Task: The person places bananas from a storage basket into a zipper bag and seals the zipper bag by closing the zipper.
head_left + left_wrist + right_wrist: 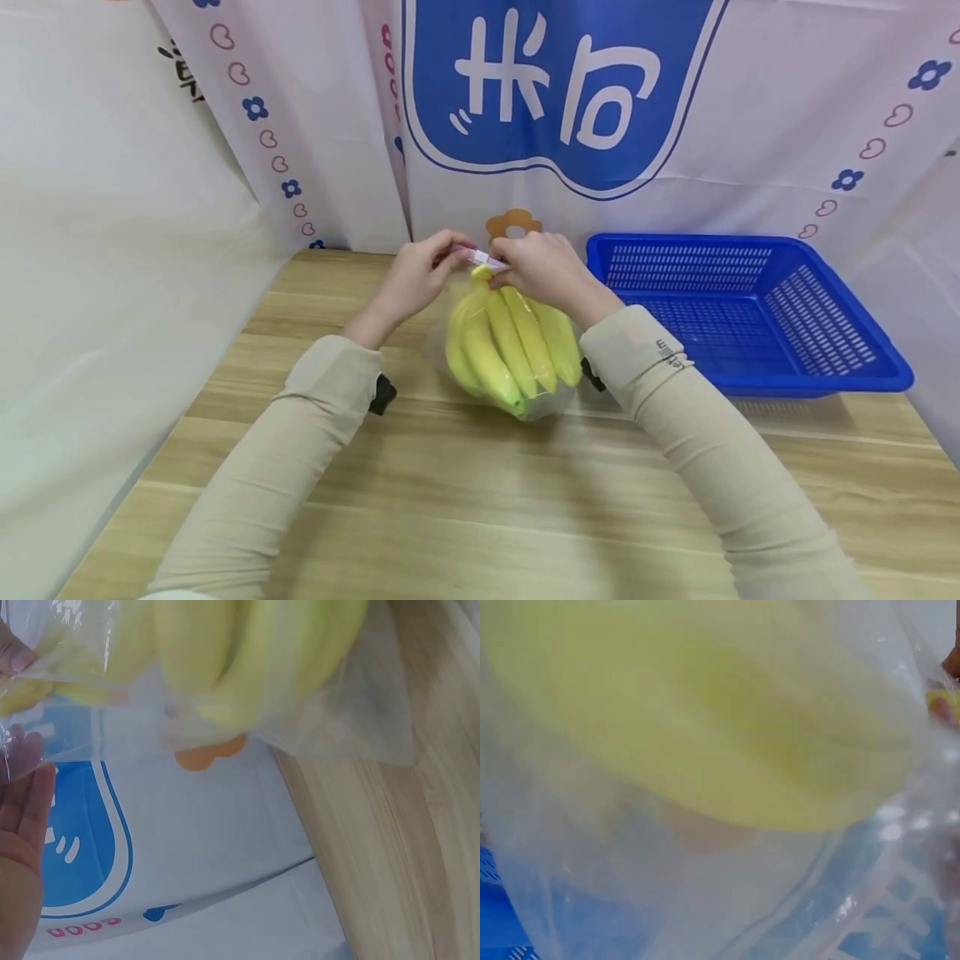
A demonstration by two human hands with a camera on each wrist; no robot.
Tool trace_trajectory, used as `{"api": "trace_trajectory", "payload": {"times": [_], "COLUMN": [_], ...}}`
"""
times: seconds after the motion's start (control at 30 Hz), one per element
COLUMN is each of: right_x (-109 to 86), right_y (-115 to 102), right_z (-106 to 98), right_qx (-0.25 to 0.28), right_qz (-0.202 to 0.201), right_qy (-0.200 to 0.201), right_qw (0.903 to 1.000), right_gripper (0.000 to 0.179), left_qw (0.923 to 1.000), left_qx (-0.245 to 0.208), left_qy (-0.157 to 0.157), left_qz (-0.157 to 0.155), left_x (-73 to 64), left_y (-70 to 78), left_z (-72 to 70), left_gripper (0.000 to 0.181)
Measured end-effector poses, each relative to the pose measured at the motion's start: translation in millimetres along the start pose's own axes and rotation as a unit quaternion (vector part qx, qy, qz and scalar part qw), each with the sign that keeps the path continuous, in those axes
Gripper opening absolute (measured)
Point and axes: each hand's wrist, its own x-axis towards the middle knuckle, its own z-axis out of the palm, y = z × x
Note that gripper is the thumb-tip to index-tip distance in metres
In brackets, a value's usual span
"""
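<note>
A bunch of yellow bananas (506, 346) hangs inside a clear plastic bag (551, 407), stem end up, over the wooden table. My left hand (422, 271) pinches the top edge of the bag, where a pinkish-white strip (483, 258) shows between the hands. On the other side of that strip, my right hand (546, 268) grips the bag's top close to the stems. Through the film in the left wrist view, the fingers (30, 799) of my left hand show at the left edge. Bananas (705, 720) and blurred film fill most of the right wrist view.
A blue plastic basket (862, 333) with slotted sides stands on the table (420, 508) to the right, close to my right forearm. Behind the table hangs a white printed cloth (750, 108) with a blue emblem. A pale sheet (112, 275) borders the left side.
</note>
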Motion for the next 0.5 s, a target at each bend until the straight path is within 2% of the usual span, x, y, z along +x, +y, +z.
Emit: {"api": "trace_trajectory", "payload": {"times": [0.13, 0.2, 0.33, 0.4, 0.5], "right_x": [0.1, 0.1, 0.7, 1.6, 4.4], "right_y": [-1.7, -0.9, 1.9, 2.2, 0.5], "right_z": [0.8, 0.6, -2.5, -4.5, -6.6], "right_qx": [-0.001, 0.018, 0.084, 0.121, 0.155], "right_qz": [0.021, 0.032, 0.062, 0.072, 0.065], "right_qy": [-0.01, -0.024, -0.054, -0.051, -0.025], "right_qw": [0.9997, 0.9991, 0.9931, 0.9887, 0.9855], "right_gripper": [0.025, 0.028, 0.046, 0.047, 0.037], "left_qw": [0.9997, 0.9995, 0.9989, 0.9986, 0.9978], "left_qx": [-0.009, -0.009, -0.007, -0.007, -0.009], "left_qy": [0.018, 0.028, 0.045, 0.052, 0.066], "left_qz": [-0.01, -0.011, -0.008, -0.005, 0.003], "left_x": [1.5, 1.8, 1.9, 2.0, 2.4], "left_y": [2.3, 2.7, 3.3, 3.1, 3.3], "left_z": [0.3, 1.0, 2.4, 3.2, 4.9], "left_gripper": [0.019, 0.016, 0.014, 0.013, 0.012]}}
